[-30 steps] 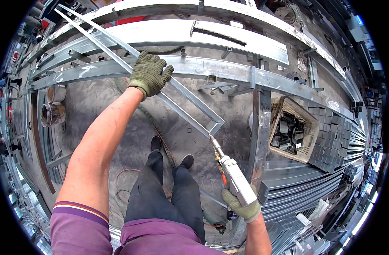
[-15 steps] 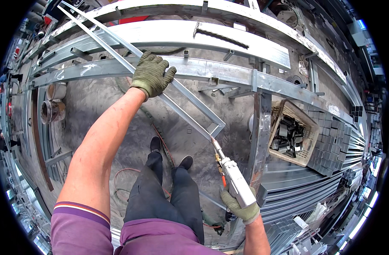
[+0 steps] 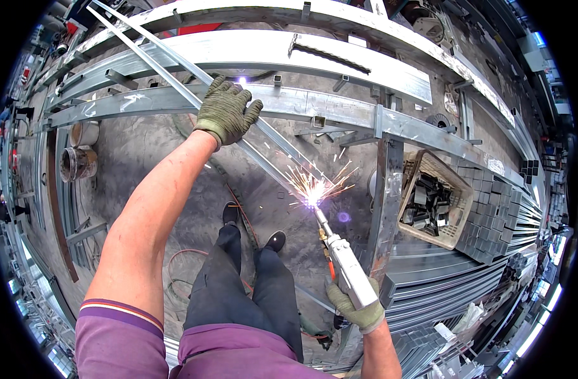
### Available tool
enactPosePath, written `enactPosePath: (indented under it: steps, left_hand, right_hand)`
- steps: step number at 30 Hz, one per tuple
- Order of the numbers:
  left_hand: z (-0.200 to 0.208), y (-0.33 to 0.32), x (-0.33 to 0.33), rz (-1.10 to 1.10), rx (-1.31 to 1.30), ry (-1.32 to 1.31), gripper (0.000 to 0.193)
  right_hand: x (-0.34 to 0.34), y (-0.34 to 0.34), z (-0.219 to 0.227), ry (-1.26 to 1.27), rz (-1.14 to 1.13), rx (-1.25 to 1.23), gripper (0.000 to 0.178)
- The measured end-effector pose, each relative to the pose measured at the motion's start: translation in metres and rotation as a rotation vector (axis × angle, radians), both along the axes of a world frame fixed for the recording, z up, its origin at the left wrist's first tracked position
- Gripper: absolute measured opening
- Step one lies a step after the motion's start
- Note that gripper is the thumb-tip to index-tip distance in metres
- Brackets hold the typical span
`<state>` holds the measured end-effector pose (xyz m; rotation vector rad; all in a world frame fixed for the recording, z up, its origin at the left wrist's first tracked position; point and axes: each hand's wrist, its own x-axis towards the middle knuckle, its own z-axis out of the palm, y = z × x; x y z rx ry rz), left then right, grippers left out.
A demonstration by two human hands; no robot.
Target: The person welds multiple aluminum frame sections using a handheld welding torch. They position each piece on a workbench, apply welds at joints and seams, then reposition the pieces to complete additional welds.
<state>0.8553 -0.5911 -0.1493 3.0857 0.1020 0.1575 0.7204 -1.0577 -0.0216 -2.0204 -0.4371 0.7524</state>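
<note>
My left hand (image 3: 229, 114), in a ribbed olive glove, is closed over a long, narrow frame of two thin metal tubes (image 3: 263, 163). The frame lies slantwise across a steel beam (image 3: 327, 104), its short end reaching toward me over the floor. In my gloved right hand (image 3: 361, 311) is a white welding gun (image 3: 354, 273) with a metal nozzle and an orange line alongside. Its tip meets the near corner of the frame. A bright white-violet glow and orange sparks (image 3: 314, 186) burst there and hide the corner joint.
A twisted dark metal bar (image 3: 333, 57) rests on a wide bright beam (image 3: 251, 47). Metal offcuts fill a beige plastic crate (image 3: 456, 232) at right, beside stacked square tubes (image 3: 485, 215). Buckets (image 3: 80, 165) stand at left. Hoses (image 3: 235, 199) run across the floor near my feet.
Sparks and a bright glow have appeared at the gun's tip, where the frame corner was plainly visible before. Both hands stay nearly in place.
</note>
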Motion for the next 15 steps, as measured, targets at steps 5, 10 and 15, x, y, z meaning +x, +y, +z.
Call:
enactPosePath:
  steps: [5, 10, 15]
  left_hand:
    - [0.0025, -0.0022, 0.0010, 0.009, -0.015, 0.017, 0.043]
    - [0.0054, -0.0015, 0.0009, 0.008, -0.016, 0.036, 0.043]
    - [0.0034, -0.0006, 0.0008, 0.009, -0.014, 0.035, 0.043]
  right_hand:
    - [-0.0011, 0.0009, 0.0012, 0.016, -0.015, -0.011, 0.023]
    - [-0.0022, 0.0037, 0.0053, 0.054, -0.045, -0.009, 0.023]
    - [-0.0013, 0.0038, 0.0052, 0.006, -0.016, -0.016, 0.022]
